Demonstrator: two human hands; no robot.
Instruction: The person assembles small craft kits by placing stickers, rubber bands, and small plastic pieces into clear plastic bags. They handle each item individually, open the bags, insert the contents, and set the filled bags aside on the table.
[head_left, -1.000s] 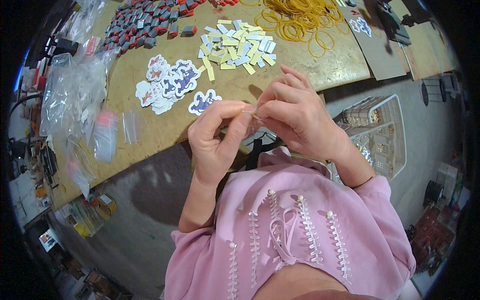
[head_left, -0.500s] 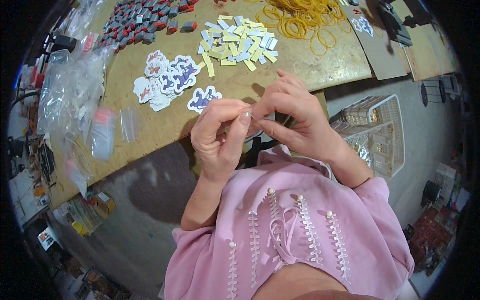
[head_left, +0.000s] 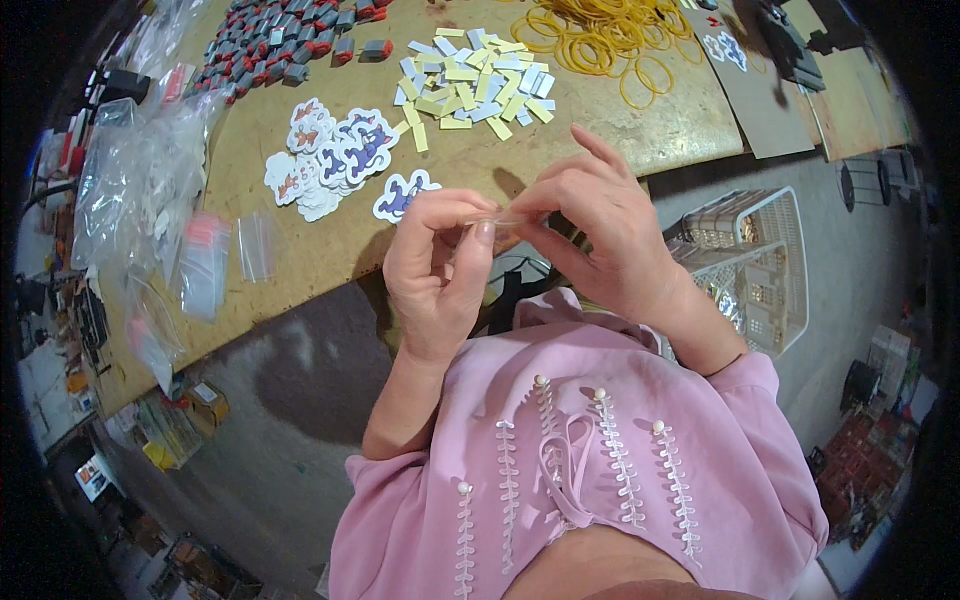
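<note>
Between my two hands, over the table's front edge, is a small clear plastic zip bag (head_left: 505, 218), mostly hidden by my fingers. My left hand (head_left: 435, 265) pinches one side of it between thumb and forefinger. On its other side, my right hand (head_left: 595, 225) has thumb and forefinger closed at the edge, with the other fingers lifted. Just beyond my left hand lies a single die-cut sticker (head_left: 404, 196) with a blue-purple figure. A heap of similar stickers (head_left: 330, 165) is farther left. More clear zip bags (head_left: 205, 268) with reddish tops lie by the table's left edge.
Yellow and pale-blue small blocks (head_left: 470, 85) are heaped at the back middle. Grey-and-red small parts (head_left: 290, 40) spread at the back left, yellow rubber bands (head_left: 600, 35) at the back right. A white plastic basket (head_left: 795, 265) stands right of the table; large plastic bags (head_left: 140, 190) lie left.
My hands have drawn slightly apart, and the clear bag now shows stretched between them. My right hand has tilted, its upper fingers raised higher. The piles on the table look the same.
</note>
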